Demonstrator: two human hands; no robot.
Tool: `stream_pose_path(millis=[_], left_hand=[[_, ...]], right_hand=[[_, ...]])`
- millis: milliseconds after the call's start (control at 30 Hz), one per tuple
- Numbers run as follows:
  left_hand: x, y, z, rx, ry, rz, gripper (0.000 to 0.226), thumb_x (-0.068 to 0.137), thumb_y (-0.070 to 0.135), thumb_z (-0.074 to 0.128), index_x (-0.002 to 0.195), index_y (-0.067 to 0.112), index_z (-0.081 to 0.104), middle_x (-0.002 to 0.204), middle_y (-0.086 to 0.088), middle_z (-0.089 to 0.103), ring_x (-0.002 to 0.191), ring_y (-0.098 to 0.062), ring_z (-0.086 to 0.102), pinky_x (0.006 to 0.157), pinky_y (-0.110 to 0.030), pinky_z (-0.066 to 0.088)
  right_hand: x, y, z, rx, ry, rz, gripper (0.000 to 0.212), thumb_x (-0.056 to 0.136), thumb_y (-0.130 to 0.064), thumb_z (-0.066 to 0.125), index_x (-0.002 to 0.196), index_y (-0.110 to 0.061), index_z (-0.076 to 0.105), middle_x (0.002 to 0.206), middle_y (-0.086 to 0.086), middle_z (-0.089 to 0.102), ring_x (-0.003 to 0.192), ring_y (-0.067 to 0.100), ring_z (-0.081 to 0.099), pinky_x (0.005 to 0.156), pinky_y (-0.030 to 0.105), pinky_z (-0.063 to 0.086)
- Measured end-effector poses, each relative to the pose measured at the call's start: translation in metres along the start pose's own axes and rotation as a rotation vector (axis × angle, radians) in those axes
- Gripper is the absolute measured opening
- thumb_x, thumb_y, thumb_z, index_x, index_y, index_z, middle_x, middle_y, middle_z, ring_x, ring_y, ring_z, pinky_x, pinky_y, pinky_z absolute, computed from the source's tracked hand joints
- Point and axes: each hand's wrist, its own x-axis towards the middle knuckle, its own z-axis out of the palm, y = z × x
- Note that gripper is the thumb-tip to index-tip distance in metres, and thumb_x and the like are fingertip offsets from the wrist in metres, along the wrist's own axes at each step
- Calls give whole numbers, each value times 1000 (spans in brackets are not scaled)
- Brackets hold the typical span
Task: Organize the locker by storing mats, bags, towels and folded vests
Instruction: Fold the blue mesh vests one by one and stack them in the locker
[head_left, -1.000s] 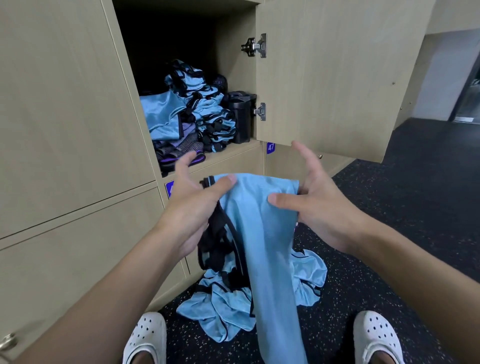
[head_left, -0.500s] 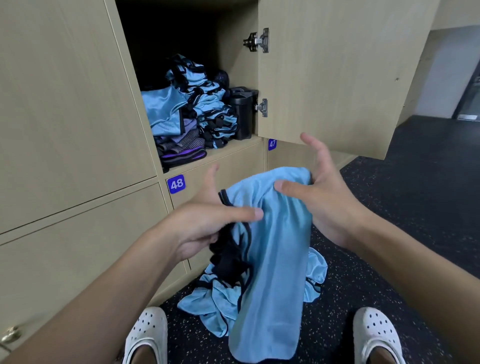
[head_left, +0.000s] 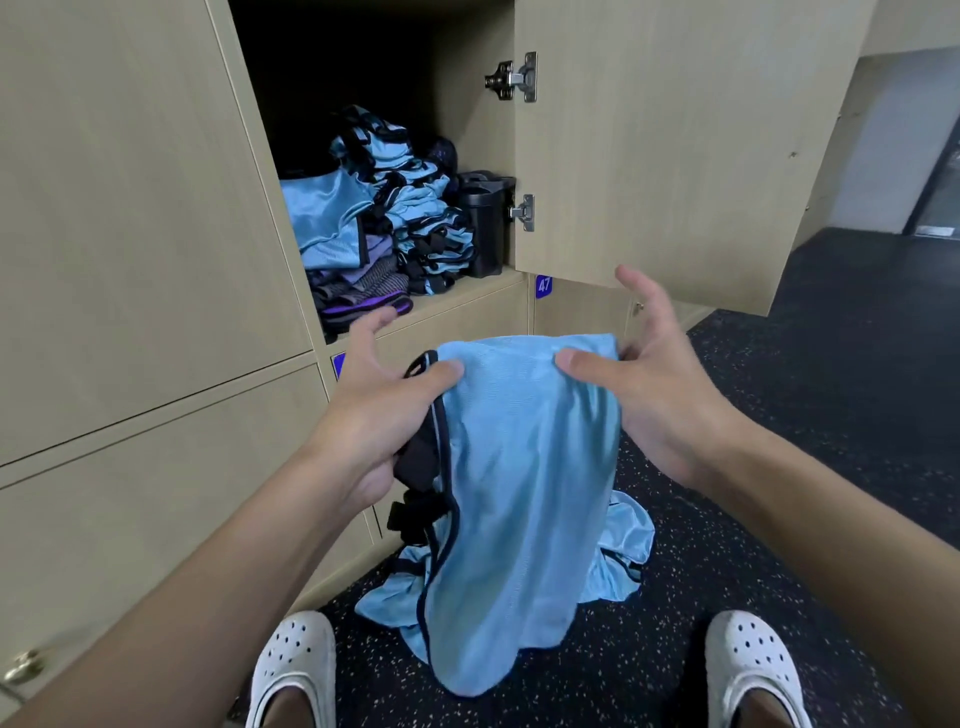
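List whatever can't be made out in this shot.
- Back of the locker: head view, lost in darkness beyond the stacked vests.
- Number plate: head view, mostly behind the left hand.
- Floor pile: head view, largely covered by the held vest; count unclear.
- Right hand: head view, lower fingers hidden behind the held vest.
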Motion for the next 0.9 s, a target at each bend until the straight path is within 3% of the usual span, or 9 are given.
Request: stream_pose_path(millis=[67, 200, 300, 400, 467, 567, 667, 767, 900], left_hand=[[-2, 0, -2, -26, -123, -64, 79, 80, 0, 78, 137, 42, 41, 84, -9, 76, 68, -23, 72, 64, -36, 61], [-8, 1, -2, 78, -320, -73, 99, 76, -17, 72, 142, 47, 36, 74, -7, 74, 62, -17, 70, 54, -26, 56], [-5, 1, -4, 180, -255, -1, 84, 77, -6, 78, 135, 43, 41, 62, -2, 70, 57, -19, 66, 63, -36, 61], [-3, 1, -6, 184, -195, 40, 69, 80, 5, 79, 127, 43, 46, 75, -19, 66, 61, -26, 61, 63, -40, 53], [-3, 0, -4, 82, -166, 48, 60, 85, 4, 74, 125, 40, 48, 82, -24, 68, 64, -28, 62, 62, -38, 53], [0, 4, -3, -55, -78, 15, 52, 87, 4, 72, 125, 33, 54, 72, -6, 72, 58, -21, 64, 57, -32, 54], [-6, 15, -12, -26, -250, -112, 56, 83, 2, 73, 125, 34, 56, 80, -1, 76, 62, -17, 69, 54, -28, 57], [-16, 14, -15, 202, -487, -99, 68, 78, -12, 72, 123, 39, 58, 91, -4, 76, 71, -20, 70, 54, -31, 59], [-13, 6, -11, 353, -383, 17, 46, 78, -7, 76, 108, 26, 69, 90, -10, 75, 68, -21, 70, 53, -30, 57]], right_hand=[[-2, 0, 2, -1, 56, -3, 82, 83, 2, 72, 142, -42, 34, 82, 12, 60, 79, 25, 69, 88, 49, 57], [-4, -1, 2, -55, 74, 17, 74, 84, -2, 73, 137, -41, 39, 80, 7, 54, 80, 23, 66, 88, 44, 57], [-5, -4, 3, -55, 125, 12, 70, 85, -4, 73, 136, -38, 40, 87, 9, 57, 78, 22, 68, 81, 38, 59], [-5, -2, 1, -99, 135, 9, 75, 84, -11, 76, 140, -39, 36, 92, 8, 56, 81, 20, 66, 79, 38, 57], [-6, -1, 0, -117, -5, 49, 90, 79, -14, 80, 144, -47, 27, 110, 2, 60, 97, 16, 68, 88, 37, 55], [-7, 2, 2, -136, -164, 63, 101, 76, 2, 78, 145, -50, 26, 123, -1, 61, 107, 18, 68, 91, 30, 55], [-5, 2, 2, -58, -61, 12, 86, 77, 5, 77, 134, -49, 41, 120, 17, 63, 105, 30, 67, 99, 46, 51], [-5, 0, 2, -17, 11, -8, 64, 78, -3, 79, 118, -45, 52, 121, 25, 59, 102, 36, 66, 97, 51, 51], [-6, -1, 0, -102, 31, -4, 40, 78, -9, 80, 109, -29, 62, 103, 18, 61, 85, 31, 64, 88, 47, 56]])
